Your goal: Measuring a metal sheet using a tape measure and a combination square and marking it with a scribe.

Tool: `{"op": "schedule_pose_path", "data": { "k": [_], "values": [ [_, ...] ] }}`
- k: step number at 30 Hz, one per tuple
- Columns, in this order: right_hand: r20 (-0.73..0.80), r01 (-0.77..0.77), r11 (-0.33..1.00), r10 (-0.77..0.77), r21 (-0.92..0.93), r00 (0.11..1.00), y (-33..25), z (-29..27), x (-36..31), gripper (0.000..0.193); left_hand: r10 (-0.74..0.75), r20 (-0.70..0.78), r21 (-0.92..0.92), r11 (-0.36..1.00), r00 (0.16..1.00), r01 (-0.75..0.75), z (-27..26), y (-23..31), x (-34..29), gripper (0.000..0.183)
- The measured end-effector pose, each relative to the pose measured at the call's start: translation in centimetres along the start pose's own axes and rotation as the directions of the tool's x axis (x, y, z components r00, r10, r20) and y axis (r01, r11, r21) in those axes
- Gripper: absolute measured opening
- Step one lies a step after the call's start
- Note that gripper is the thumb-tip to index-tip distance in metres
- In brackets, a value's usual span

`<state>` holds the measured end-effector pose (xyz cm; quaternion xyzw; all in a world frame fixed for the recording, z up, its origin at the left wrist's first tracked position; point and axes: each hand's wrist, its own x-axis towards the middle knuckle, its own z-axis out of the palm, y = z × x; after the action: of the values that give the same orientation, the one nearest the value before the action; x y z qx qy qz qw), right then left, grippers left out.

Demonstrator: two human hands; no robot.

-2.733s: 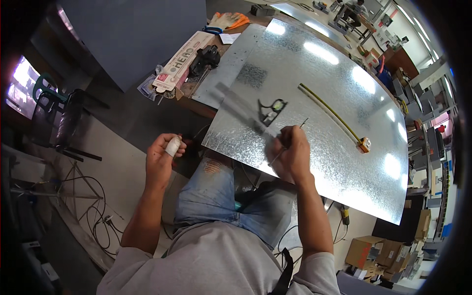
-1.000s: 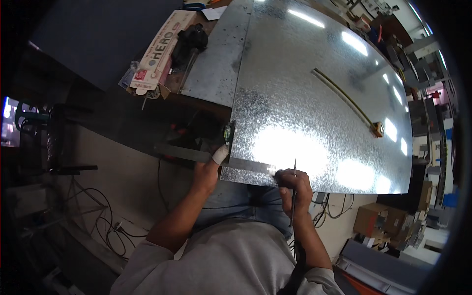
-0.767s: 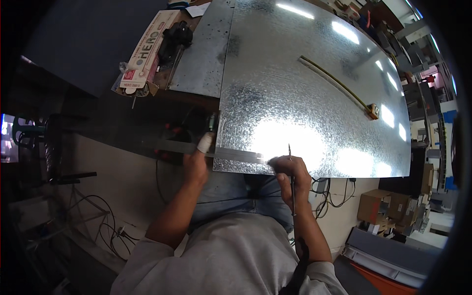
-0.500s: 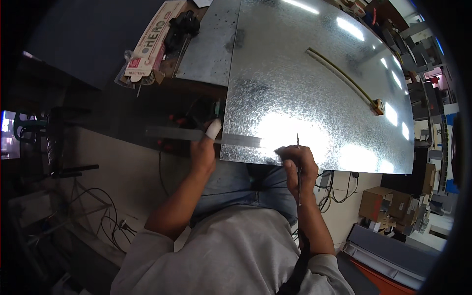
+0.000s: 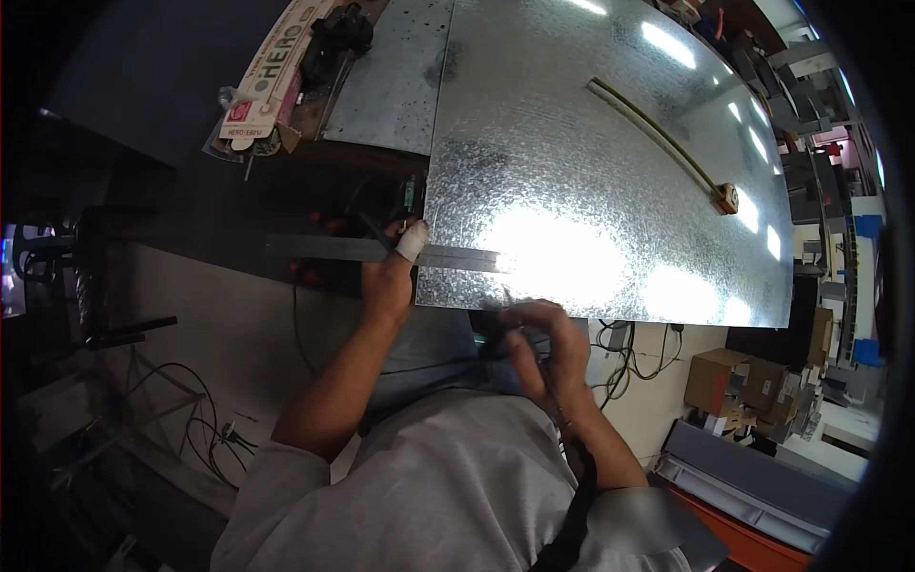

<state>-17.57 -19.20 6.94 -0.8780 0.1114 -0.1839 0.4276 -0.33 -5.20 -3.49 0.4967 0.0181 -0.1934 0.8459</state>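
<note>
A shiny galvanized metal sheet (image 5: 515,124) covers the table in front of me. Across its left edge lies a flat steel ruler (image 5: 329,249), part on the sheet and part sticking out to the left. My left hand (image 5: 391,276) is closed on the ruler at that edge; a white wrapping covers one digit. Just past the sheet's near edge, my right hand (image 5: 558,348) is closed around a thin metal scriber (image 5: 550,383). The scriber's tip end is blurred. Farther off on the sheet rests a tape measure (image 5: 727,198) with its yellow blade drawn out.
At the far left are a long printed cardboard box (image 5: 272,86), a black tool (image 5: 335,43) and a grey metal plate (image 5: 391,81). Cables (image 5: 624,357) hang below the sheet's near edge. Cardboard boxes (image 5: 720,381) stand at the right.
My right hand has drawn back from the sheet toward me and to the left, tilting the scriber. My left hand keeps the ruler at the edge. The whole view has shifted slightly.
</note>
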Motion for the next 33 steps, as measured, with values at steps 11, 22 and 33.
{"op": "schedule_pose_path", "data": {
  "k": [11,22,33],
  "values": [
    [0.185,0.130,0.991,-0.132,0.022,0.974,-0.2,0.8,2.5,0.025,-0.110,-0.027,0.025,0.994,0.994,0.110,-1.2,-0.8,0.1,0.025],
    [0.167,0.156,0.987,-0.161,0.039,0.973,0.8,1.4,4.3,0.013,-0.072,-0.075,0.088,0.993,0.995,0.079,-0.3,-0.2,-0.8,0.025],
    [0.181,0.138,0.990,-0.137,0.008,0.974,0.8,1.3,4.1,0.014,-0.054,-0.044,0.109,0.992,0.998,0.059,0.1,0.2,-1.0,0.029]
  ]
}}
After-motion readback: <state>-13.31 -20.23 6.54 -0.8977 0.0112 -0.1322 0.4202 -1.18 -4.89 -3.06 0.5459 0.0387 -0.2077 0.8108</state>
